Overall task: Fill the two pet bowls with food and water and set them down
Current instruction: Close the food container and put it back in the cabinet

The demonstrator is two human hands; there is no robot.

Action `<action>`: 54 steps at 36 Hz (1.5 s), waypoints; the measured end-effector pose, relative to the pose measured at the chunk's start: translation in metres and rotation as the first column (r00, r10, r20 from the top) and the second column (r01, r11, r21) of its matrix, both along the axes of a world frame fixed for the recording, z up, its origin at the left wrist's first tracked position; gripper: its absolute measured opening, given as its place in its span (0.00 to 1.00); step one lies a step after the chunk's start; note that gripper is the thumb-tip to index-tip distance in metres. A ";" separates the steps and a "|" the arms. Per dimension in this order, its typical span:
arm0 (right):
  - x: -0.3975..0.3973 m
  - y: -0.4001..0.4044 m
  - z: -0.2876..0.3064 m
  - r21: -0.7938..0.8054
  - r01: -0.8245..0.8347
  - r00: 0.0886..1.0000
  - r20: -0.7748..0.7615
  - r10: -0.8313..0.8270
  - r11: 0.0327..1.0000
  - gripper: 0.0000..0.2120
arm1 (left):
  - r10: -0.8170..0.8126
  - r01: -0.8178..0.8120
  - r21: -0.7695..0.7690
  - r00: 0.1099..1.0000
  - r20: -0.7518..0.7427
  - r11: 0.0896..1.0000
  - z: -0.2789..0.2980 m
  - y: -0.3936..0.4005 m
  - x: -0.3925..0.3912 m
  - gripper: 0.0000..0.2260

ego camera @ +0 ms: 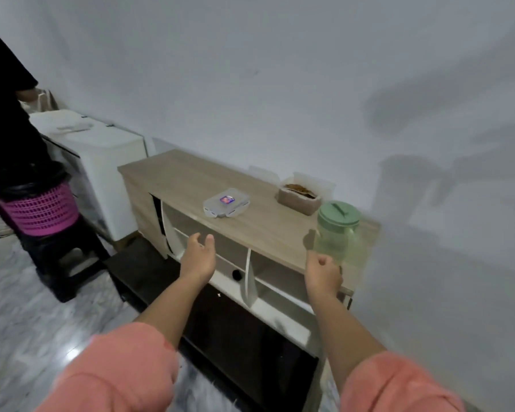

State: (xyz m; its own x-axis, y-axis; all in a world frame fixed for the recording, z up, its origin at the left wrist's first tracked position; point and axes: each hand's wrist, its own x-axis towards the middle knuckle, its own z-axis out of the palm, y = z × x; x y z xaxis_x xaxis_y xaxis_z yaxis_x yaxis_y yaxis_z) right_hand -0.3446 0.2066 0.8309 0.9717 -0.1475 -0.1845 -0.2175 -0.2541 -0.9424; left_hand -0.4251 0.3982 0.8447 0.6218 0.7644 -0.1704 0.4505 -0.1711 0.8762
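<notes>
On a wooden cabinet top (191, 179) stand a clear container of brown pet food (299, 196) with no lid on it, a clear lid (226, 202) with a blue sticker lying to its left, and a green-lidded water pitcher (338, 233) at the right end. My left hand (199, 255) hovers open in front of the cabinet's shelves, empty. My right hand (323, 273) is loosely curled just below the pitcher, holding nothing. No pet bowls are visible.
The cabinet has open white shelves and a black knob (237, 274). A black low bench (220, 322) stands in front. To the left are a white appliance (101, 156), a pink basket (39, 212) on a black stool, and a person in dark clothes (3, 120).
</notes>
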 end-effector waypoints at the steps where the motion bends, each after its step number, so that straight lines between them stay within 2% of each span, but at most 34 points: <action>1: -0.001 0.009 0.000 0.005 -0.009 1.000 -0.001 0.009 1.000 0.11 | 0.000 0.000 -0.009 1.000 -0.002 1.000 -0.002 0.010 0.000 0.24; 5: 0.005 0.054 -0.005 0.004 -0.017 1.000 -0.018 0.017 1.000 0.08 | 0.001 -0.003 -0.063 1.000 -0.030 0.998 -0.015 0.054 0.003 0.24; 10: 0.031 0.103 -0.006 -0.042 -0.041 0.999 -0.017 0.040 0.998 0.08 | -0.002 -0.003 -0.103 0.999 -0.042 0.995 -0.028 0.099 0.029 0.22; 17: 0.107 0.171 -0.033 -0.076 -0.017 0.999 -0.034 0.015 0.997 0.11 | -0.080 0.073 -0.097 0.994 -0.069 0.993 -0.047 0.160 0.095 0.23; 22: 0.161 0.223 -0.053 -0.106 -0.043 0.995 -0.095 0.033 0.993 0.11 | -0.132 0.113 -0.112 0.975 -0.177 0.987 -0.060 0.211 0.144 0.23; 28: 0.210 0.273 -0.064 -0.164 -0.096 0.987 -0.145 0.073 0.982 0.09 | -0.202 0.169 -0.149 0.947 -0.248 0.974 -0.082 0.257 0.194 0.24; 32: 0.239 0.297 -0.079 -0.145 -0.112 0.979 -0.183 0.084 0.983 0.10 | -0.249 0.216 -0.142 0.926 -0.285 0.966 -0.097 0.277 0.226 0.25; 36: 0.269 0.315 -0.087 -0.166 -0.103 0.973 -0.222 0.065 0.981 0.19 | -0.311 0.293 -0.105 0.883 -0.353 0.950 -0.109 0.297 0.260 0.25; 39: 0.284 0.328 -0.088 -0.174 -0.040 0.973 -0.232 -0.002 0.984 0.23 | -0.382 0.408 -0.045 0.803 -0.456 0.912 -0.118 0.314 0.285 0.22; 42: 0.298 0.338 -0.091 -0.177 0.005 0.968 -0.247 -0.049 0.984 0.26 | -0.445 0.506 -0.039 0.717 -0.537 0.862 -0.122 0.333 0.309 0.24; 48: 0.318 0.350 -0.097 -0.158 0.113 0.955 -0.254 -0.151 0.981 0.27 | -0.587 0.602 -0.161 0.625 -0.514 0.782 -0.132 0.362 0.345 0.23; 54: 0.322 0.357 -0.099 -0.133 0.195 0.937 -0.269 -0.225 0.972 0.25 | -0.690 0.530 -0.447 0.606 -0.395 0.721 -0.157 0.375 0.376 0.12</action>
